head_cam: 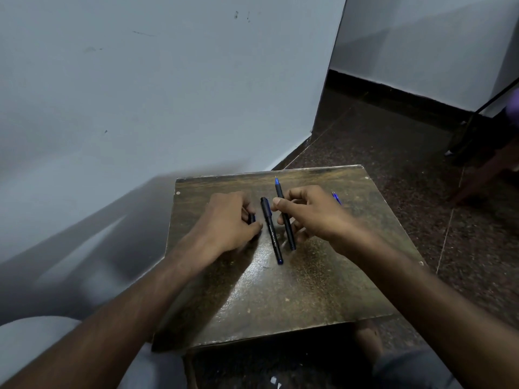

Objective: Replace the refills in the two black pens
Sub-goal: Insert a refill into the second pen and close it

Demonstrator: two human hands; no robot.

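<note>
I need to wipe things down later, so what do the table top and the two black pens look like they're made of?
Table top: probably varnished wood or laminate; brown mottled surface with a glossy sheen and chipped pale edges. Capped pen lying on it: looks like matte black plastic, with printed lettering and a blue end. Pen in the right hand: same matte black look, blue tip; likely plastic too.

Table top [280, 290]: worn brown wood, mottled, with a glossy sheen where light is caught near the front. Both pens, the capped pen [271, 234] and the uncapped pen [286, 217], are noted as matt black plastic with blue ends. Wall [140, 94] painted matt, scuffed; floor [393, 153] dark speckled stone.
</note>
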